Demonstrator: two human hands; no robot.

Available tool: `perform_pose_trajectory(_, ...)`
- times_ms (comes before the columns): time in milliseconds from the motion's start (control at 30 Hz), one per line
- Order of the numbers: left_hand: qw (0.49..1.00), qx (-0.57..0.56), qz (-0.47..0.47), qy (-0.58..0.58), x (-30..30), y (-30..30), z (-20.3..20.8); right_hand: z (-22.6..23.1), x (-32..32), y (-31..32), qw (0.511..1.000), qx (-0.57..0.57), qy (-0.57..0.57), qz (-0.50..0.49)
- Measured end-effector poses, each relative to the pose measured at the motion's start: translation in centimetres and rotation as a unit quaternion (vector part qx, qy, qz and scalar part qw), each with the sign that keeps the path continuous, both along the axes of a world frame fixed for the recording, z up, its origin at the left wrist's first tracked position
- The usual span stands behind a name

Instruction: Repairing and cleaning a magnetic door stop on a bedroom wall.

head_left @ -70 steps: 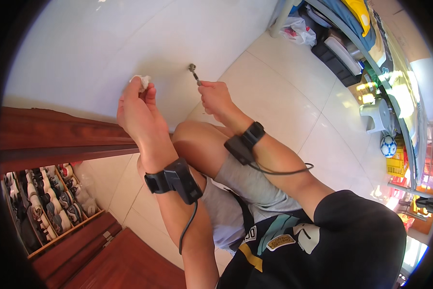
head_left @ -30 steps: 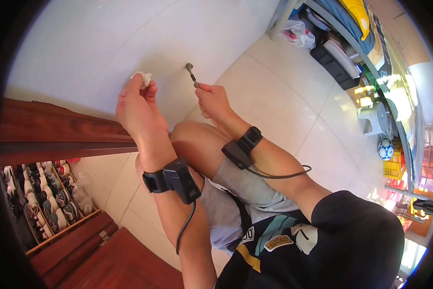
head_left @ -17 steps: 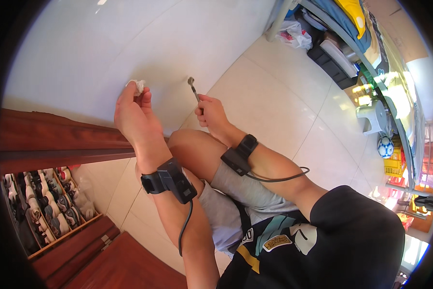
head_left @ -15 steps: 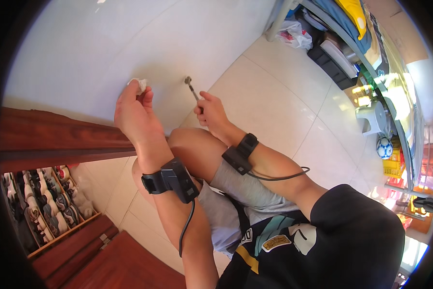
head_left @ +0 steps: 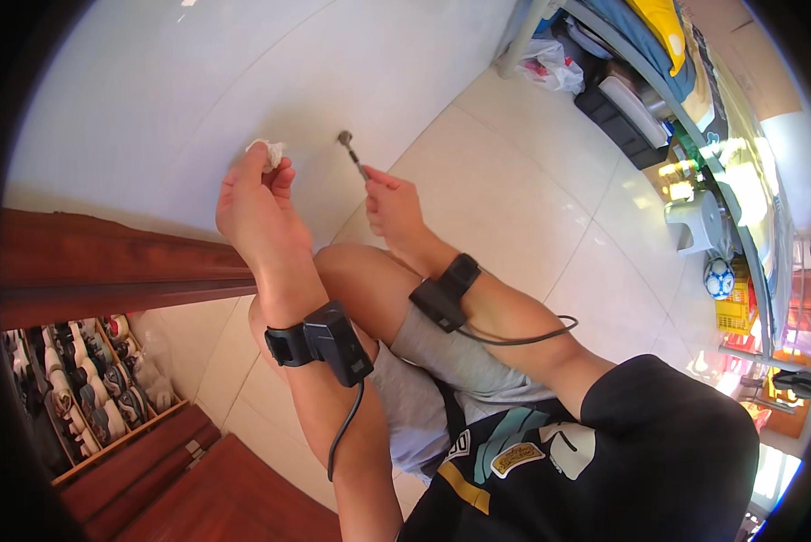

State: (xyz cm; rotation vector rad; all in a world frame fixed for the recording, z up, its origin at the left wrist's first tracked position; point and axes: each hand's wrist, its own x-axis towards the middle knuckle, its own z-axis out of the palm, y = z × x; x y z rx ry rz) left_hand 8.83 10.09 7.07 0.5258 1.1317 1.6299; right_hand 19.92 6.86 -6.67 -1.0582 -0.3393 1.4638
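A crumpled white tissue (head_left: 270, 155) is pinched in the fingertips of my left hand (head_left: 263, 217), close to the white wall (head_left: 198, 99). My right hand (head_left: 395, 210) grips the handle of a slim dark metal tool (head_left: 355, 159) with a small rounded head. That head points up and to the left, at or very near the wall, to the right of the tissue; whether it touches cannot be made out. The exact kind of tool is too small to tell. A black strapped device sits on each forearm, with a cable running from it.
To the left, a reddish-brown wooden door frame (head_left: 135, 266) juts toward my left wrist. Below it, a shoe rack (head_left: 89, 384) holds several shoes. On the right stand a bed frame, a black crate (head_left: 618, 126), a white stool (head_left: 692, 223) and a ball (head_left: 719, 278) on the tiled floor side.
The tool's head has shifted slightly up and left, and my right fingers have changed position on its handle. My left hand with the tissue has moved slightly right and up.
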Motion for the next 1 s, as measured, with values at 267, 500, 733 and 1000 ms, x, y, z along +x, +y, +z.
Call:
perform_pose_trajectory(267, 0.999, -0.002, -0.03, 0.019, 1.2, -0.4, -0.5, 0.2, 1.0, 1.0, 1.0, 0.0, -0.006, -0.006)
perform_pose_trajectory(500, 0.998, -0.01, -0.039, 0.047, 1.5, -0.8, -0.6, 1.2, 0.7, 0.9, 1.0, -0.014, -0.017, -0.008)
perform_pose_trajectory(733, 1.0, -0.008, -0.013, 0.019, 1.7, -0.5, -0.8, 0.7, 0.4, 0.8, 0.999, -0.014, -0.034, -0.021)
perform_pose_trajectory(1000, 1.0, -0.002, -0.014, 0.016, 1.2, -0.4, -0.9, 0.9, 0.7, 1.0, 1.0, -0.027, -0.014, 0.004)
